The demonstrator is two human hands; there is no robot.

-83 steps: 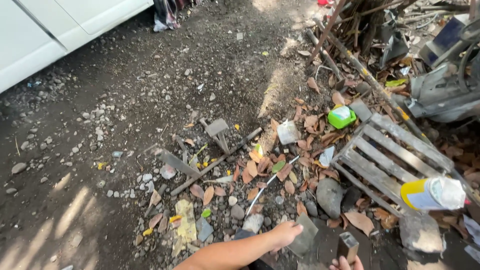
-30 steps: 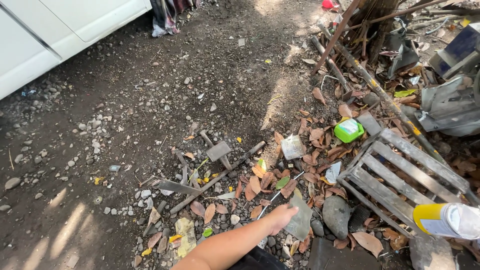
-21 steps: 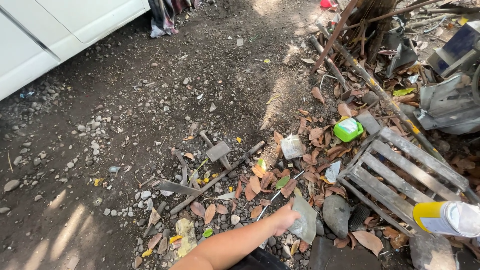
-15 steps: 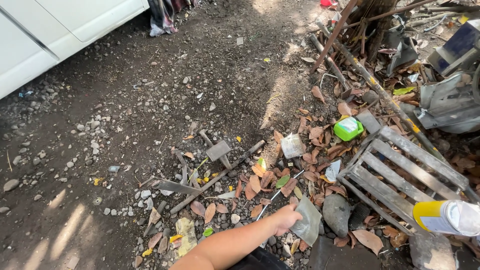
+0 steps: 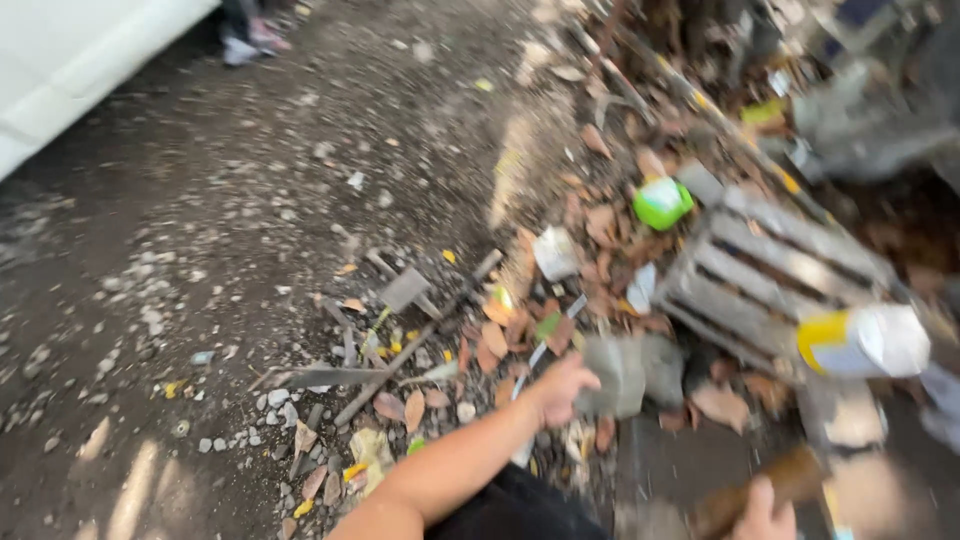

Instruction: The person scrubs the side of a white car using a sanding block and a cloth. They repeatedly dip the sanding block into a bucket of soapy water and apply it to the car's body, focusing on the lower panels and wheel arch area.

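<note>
We look down from the head camera, and the whole picture is blurry.

First the packages. A white container with a yellow end (image 5: 862, 342) lies on its side at the right, on the near corner of a grey wooden pallet (image 5: 770, 275). A small green and white tub (image 5: 661, 203) sits further away, just past the far left corner of the pallet. A crumpled white wrapper (image 5: 555, 253) lies left of the pallet among brown dry leaves (image 5: 500, 340). Small yellow scraps are scattered on the dirt near the bottom left. We cannot make out any writing.

Our left hand (image 5: 562, 388) reaches out from the bottom middle. Its fingers are curled around the left edge of a flat grey slab of stone (image 5: 618, 375), so it has hold of it. The slab sticks out to the right of the hand, just in front of the near left corner of the pallet, above the leaves.

Our right hand (image 5: 764, 512) peeks in at the bottom edge on the right. It seems closed around a brown stick-like thing (image 5: 760, 492), but the blur stops us telling what that thing is.

Further left, thin grey metal bars (image 5: 385, 355) lie crossed on gravel and dirt. A white car body (image 5: 75, 60) fills the far left corner.
</note>
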